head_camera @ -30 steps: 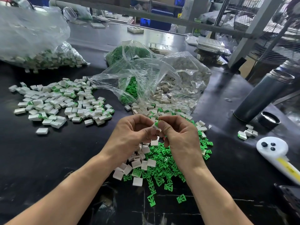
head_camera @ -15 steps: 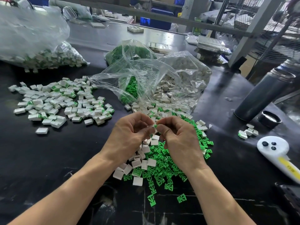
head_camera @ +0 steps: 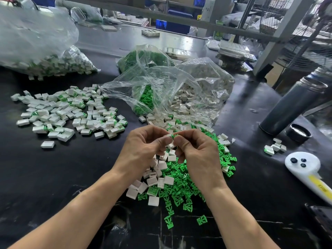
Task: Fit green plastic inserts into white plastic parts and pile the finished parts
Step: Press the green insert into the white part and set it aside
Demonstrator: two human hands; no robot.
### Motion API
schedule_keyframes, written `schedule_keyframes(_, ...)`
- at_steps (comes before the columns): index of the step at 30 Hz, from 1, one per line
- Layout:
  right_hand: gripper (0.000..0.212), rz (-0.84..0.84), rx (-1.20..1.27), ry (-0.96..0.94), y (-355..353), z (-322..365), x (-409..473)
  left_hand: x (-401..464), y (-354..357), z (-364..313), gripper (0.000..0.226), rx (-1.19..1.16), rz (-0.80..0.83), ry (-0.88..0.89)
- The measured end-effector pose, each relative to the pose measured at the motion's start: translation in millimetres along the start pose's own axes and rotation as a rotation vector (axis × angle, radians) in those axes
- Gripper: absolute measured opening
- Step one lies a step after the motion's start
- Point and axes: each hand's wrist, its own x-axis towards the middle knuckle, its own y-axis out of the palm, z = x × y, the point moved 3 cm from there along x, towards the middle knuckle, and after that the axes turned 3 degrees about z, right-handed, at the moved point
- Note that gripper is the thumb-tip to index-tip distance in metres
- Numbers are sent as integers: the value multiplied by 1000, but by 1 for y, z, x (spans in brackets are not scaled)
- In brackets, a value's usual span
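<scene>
A small white plastic part [head_camera: 168, 135] with a green plastic insert [head_camera: 173, 136] at its right end is being pinched between the left hand [head_camera: 143, 150] and right hand [head_camera: 197, 155], long axis running left-right, above the loose heap of green inserts [head_camera: 181, 187]. Compared with earlier, it is being held slightly higher.

A glossy black counter [head_camera: 45, 177] carries loose green inserts [head_camera: 179, 191] and white parts [head_camera: 152, 177] beneath the left hand [head_camera: 143, 150], a finished pile [head_camera: 68, 112] to its left, and clear bags [head_camera: 170, 90] beyond it.
</scene>
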Motion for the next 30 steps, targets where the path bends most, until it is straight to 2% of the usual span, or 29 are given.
schedule_keyframes(3,15,-22,-43,-16,2,0,-1,-1,-1,-2,6,61,-5,47)
schedule_keyframes(7,18,-28,-130,-26,6,0,-2,-3,-2,-4,16,143,-28,102)
schedule_keyframes(13,20,-24,-205,-53,9,3,-2,-5,0,-9,17,186,-42,102)
schedule_keyframes(21,23,-27,-19,8,8,0,-1,-3,-3,-7,17,156,-51,88)
schedule_keyframes(27,27,4,25,35,9,0,-3,-2,-4,-2,23,144,-55,66)
schedule_keyframes(30,22,6,71,49,9,1,-3,-2,-2,-3,21,147,-53,72)
